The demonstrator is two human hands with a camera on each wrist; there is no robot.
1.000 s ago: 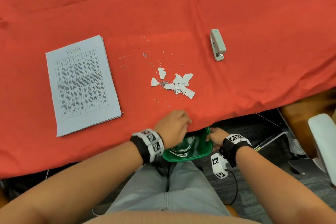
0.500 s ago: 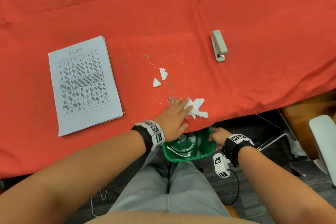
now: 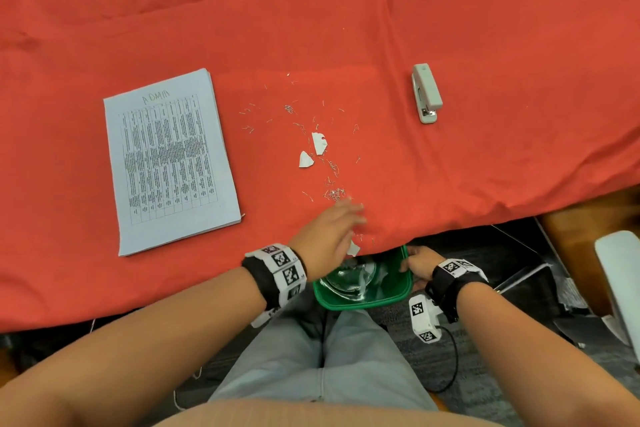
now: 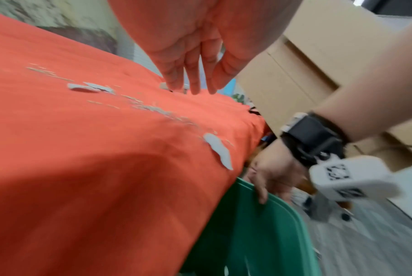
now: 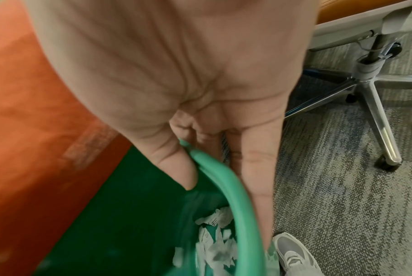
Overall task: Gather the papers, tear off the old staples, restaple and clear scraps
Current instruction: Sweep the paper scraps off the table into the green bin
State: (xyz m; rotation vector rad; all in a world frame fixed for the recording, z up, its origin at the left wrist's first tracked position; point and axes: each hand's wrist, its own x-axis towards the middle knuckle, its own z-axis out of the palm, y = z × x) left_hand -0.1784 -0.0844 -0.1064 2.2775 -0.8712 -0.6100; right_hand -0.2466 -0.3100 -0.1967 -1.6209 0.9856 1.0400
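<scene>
Papers in a neat stapled white stack (image 3: pixel 169 163) lie on the red cloth table (image 3: pixel 485 28), far to the left, and we can read "ADMIN" handwritten at the top over a printed grid too small to read. Our left hand (image 3: pixel 325 236) is flat at the table's near edge, fingers (image 4: pixel 176 74) straight and loose, holding nothing. Half a second ago a bunch of torn white paper scraps lay under these fingers; now most of them are down in the green plastic bin (image 3: pixel 367 302), and one white scrap (image 3: pixel 353 249) hangs at the cloth edge just over it. Our right hand (image 3: pixel 417 265) pinches the bin's rim (image 5: pixel 224 179), thumb inside and fingers outside, and has kept that hold. Two small torn scraps (image 3: pixel 311 151) and many tiny loose metal staples (image 3: pixel 332 192) are where they were, in the middle of the cloth. The pale grey stapler (image 3: pixel 426 93) lies far off to the right, in the same spot as before.
</scene>
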